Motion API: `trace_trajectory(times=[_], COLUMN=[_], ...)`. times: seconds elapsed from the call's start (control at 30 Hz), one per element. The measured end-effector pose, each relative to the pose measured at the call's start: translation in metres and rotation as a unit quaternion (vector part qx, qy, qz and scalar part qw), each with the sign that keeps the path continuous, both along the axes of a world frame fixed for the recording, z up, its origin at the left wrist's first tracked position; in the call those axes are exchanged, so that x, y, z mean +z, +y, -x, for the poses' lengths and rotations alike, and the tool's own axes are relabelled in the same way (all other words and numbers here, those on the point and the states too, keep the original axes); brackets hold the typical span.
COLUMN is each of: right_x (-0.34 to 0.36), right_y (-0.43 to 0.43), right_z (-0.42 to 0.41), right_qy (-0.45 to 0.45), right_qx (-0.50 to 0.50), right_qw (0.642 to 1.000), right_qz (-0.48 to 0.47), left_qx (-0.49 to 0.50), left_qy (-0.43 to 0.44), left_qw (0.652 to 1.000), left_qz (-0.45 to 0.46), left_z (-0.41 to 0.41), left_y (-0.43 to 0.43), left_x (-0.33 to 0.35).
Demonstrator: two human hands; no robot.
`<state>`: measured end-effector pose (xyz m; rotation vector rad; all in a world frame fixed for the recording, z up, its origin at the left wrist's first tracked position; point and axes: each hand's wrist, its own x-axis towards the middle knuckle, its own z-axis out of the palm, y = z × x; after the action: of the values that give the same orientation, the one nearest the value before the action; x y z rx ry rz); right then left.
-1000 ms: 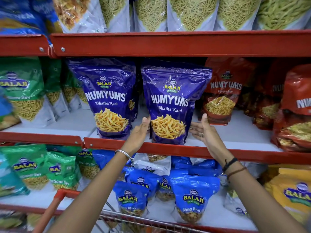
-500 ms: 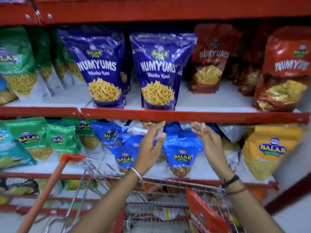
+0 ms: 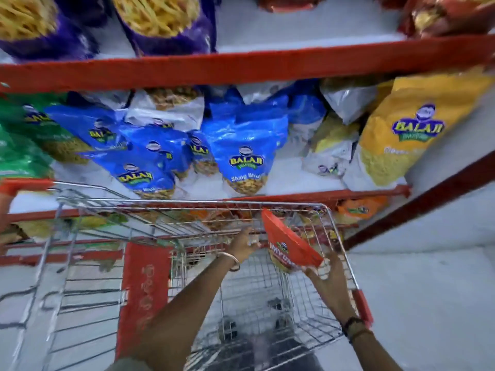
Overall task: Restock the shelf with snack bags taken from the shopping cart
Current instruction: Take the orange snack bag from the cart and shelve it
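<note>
A red Numyums snack bag (image 3: 288, 243) leans tilted inside the wire shopping cart (image 3: 187, 203), against its far right side. My left hand (image 3: 245, 245) reaches into the cart just left of the bag, fingers apart, holding nothing. My right hand (image 3: 325, 277) is at the bag's lower right corner with spread fingers touching its edge; whether it grips is unclear. On the shelf (image 3: 241, 66) above, two purple Numyums bags (image 3: 163, 21) stand at the front edge.
Blue Balaji bags (image 3: 243, 153) and a yellow Balaji bag (image 3: 407, 135) crowd the lower shelf behind the cart. The cart's red child-seat flap (image 3: 144, 285) is near my left arm. Red bags (image 3: 450, 14) sit at upper right. Grey floor lies to the right.
My view has tipped down from the shelf to the cart. Both hands have dropped from the purple bags on the shelf into the cart, beside the red bag.
</note>
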<state>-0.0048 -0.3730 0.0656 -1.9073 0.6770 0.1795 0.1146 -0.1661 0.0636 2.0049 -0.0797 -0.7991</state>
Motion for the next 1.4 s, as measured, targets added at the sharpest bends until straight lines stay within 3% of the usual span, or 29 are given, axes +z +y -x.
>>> trace_trajectory(times=[0.1, 0.23, 0.33, 0.47, 0.6, 0.77, 1.0, 1.17, 1.4], right_x=[-0.037, -0.074, -0.091, -0.105, -0.103, -0.067, 0.050, 0.146, 0.283], right_y=[-0.009, -0.015, -0.012, -0.009, -0.013, -0.018, -0.017, -0.017, -0.025], right_z=[-0.005, -0.020, -0.026, -0.027, -0.030, -0.040, -0.037, -0.045, -0.077], right_qy=[0.035, 0.054, 0.041, 0.035, 0.014, -0.041, -0.082, -0.131, -0.290], right_qx=[0.034, 0.091, 0.034, -0.040, -0.043, -0.089, -0.088, -0.111, -0.035], right_qw=[0.999, 0.994, 0.999, 0.998, 0.998, 0.995, 0.970, 0.917, 0.877], right_qz=[-0.017, -0.016, -0.007, -0.014, 0.048, -0.028, -0.210, -0.361, -0.382], left_qx=[-0.017, 0.015, 0.059, 0.182, 0.285, 0.364, 0.391, 0.297, 0.202], left_qy=[0.063, 0.069, 0.072, 0.040, 0.078, 0.128, 0.043, -0.012, -0.149], left_qw=[0.998, 0.997, 0.996, 0.982, 0.952, 0.906, 0.887, 0.886, 0.865], left_qz=[-0.017, 0.023, -0.015, 0.006, 0.079, 0.174, 0.243, 0.356, 0.434], left_z=[-0.013, -0.025, -0.029, -0.034, -0.026, 0.007, 0.027, 0.018, -0.012], left_y=[-0.017, -0.041, -0.047, -0.051, -0.046, -0.036, -0.028, -0.026, -0.024], left_x=[-0.038, -0.077, -0.104, -0.118, -0.112, -0.064, 0.043, 0.146, 0.292])
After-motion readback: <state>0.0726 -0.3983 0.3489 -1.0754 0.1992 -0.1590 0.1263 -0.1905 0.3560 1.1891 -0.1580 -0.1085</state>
